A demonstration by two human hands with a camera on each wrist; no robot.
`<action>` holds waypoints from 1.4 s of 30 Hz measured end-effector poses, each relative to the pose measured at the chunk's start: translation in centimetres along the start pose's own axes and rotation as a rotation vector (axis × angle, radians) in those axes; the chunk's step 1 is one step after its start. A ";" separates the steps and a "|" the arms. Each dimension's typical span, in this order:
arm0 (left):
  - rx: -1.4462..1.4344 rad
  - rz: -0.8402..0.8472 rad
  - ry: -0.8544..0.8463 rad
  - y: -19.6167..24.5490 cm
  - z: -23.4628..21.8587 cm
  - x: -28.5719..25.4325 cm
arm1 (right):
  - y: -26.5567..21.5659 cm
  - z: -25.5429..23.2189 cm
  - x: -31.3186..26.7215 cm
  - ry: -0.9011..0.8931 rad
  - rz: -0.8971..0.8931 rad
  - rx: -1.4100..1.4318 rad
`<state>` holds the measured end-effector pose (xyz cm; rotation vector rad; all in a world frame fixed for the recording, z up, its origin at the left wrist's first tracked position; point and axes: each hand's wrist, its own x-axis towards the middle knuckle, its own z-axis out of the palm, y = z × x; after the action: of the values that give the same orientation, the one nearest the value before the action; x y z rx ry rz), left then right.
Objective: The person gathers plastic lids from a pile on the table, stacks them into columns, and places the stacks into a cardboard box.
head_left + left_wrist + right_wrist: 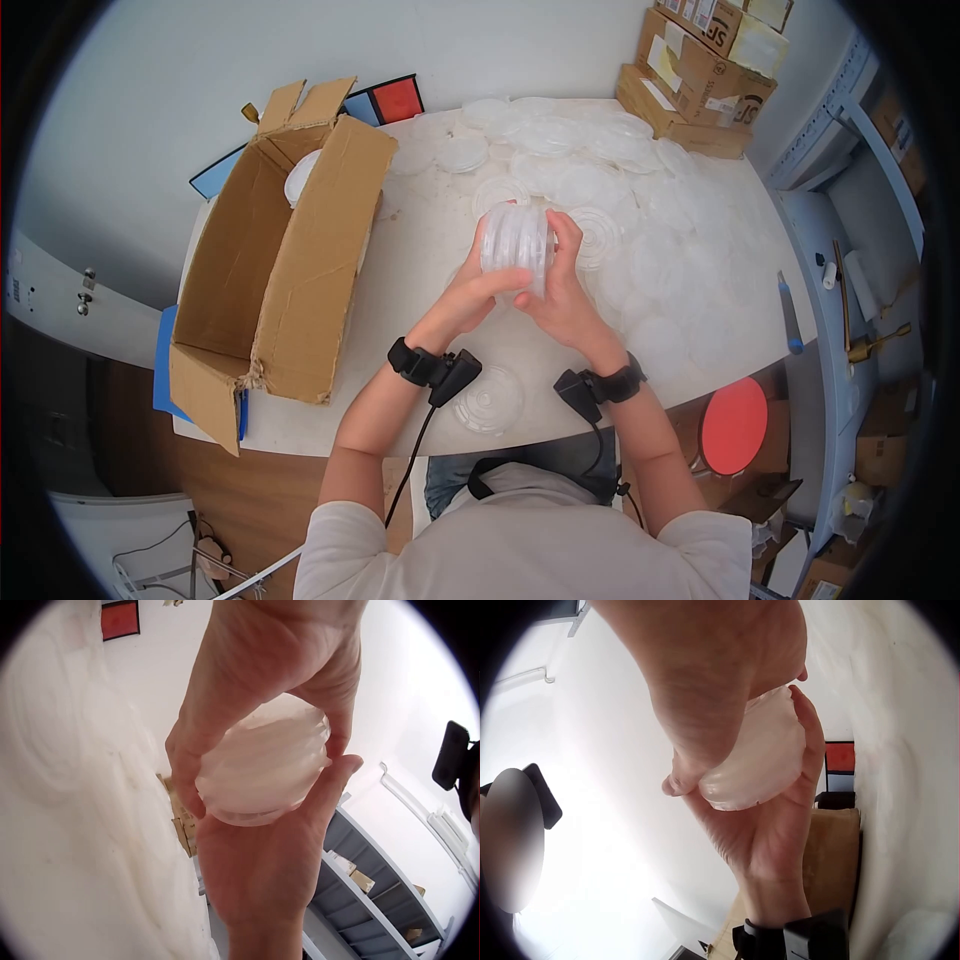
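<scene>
Between both hands, above the middle of the table, is a stack of clear plastic lids (516, 243) with its round rims side by side. My left hand (474, 292) grips the stack from the left, thumb across its near side. From the right, my right hand (566, 295) curls its fingers and thumb around the other end. In the left wrist view the lid stack (259, 769) shows whitish between the two hands. The right wrist view has the right hand (720, 675) covering part of it, with the left hand (769, 832) cupped below.
Many loose clear lids (660, 235) spread over the right and back of the white table. One lid (488, 400) lies near the front edge. An open cardboard box (318, 270) stands at left with a white round item (300, 178) inside. Parcels (700, 75) are stacked back right.
</scene>
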<state>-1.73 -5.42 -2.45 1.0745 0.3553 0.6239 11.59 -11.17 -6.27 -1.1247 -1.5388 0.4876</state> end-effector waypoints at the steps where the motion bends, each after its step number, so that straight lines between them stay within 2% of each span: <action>1: 0.000 0.000 0.000 0.0 -0.1 0.0 | 0.0 0.0 0.0 0.000 0.000 0.000; 7: 0.122 -0.019 -0.028 -0.1 -0.7 0.2 | -0.5 -0.4 0.2 -0.039 0.024 -0.032; 9: 0.148 0.006 -0.051 -0.3 -0.9 0.3 | 0.4 -0.3 0.3 -0.073 -0.061 0.049; 16: 0.089 -0.009 -0.043 -1.3 -0.9 0.3 | 0.3 0.0 0.1 -0.069 -0.072 -0.008; 19: 0.004 -0.101 0.006 -0.8 -1.2 0.0 | 0.3 0.0 0.1 -0.046 -0.063 0.066; 21: -0.243 -0.216 -0.023 -0.2 -1.4 -0.1 | 0.6 0.0 0.3 0.013 -0.141 0.188; 22: -0.243 -0.216 -0.023 0.0 -1.4 -0.2 | 0.4 -0.2 0.3 0.013 -0.142 0.188; 25: -0.254 -0.204 -0.015 0.2 -1.1 -0.1 | -0.1 -0.4 0.2 0.032 -0.092 0.248; 27: 0.068 -0.020 0.041 -0.2 -0.6 0.0 | -0.1 -0.3 0.3 0.020 -0.111 0.211; 30: 0.113 0.084 0.055 -0.1 0.0 0.0 | -0.6 -0.2 0.4 0.021 -0.118 0.185; 34: 0.144 0.088 0.081 0.0 -0.3 0.0 | -0.8 -0.3 0.4 0.042 -0.104 0.215; 36: 0.078 0.005 0.113 0.1 -0.6 -0.1 | -0.9 -0.6 0.3 0.093 -0.041 0.307; 40: 0.026 0.008 0.136 1.0 -0.9 -0.2 | -1.7 -0.8 0.5 0.163 0.028 0.351; 42: -0.030 0.058 0.152 1.4 -1.1 -0.2 | -1.1 -0.8 0.5 0.349 0.085 0.209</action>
<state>-2.96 -4.32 -1.72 1.0143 0.4462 0.7622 11.95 -11.45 -4.87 -1.0518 -1.1148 0.4691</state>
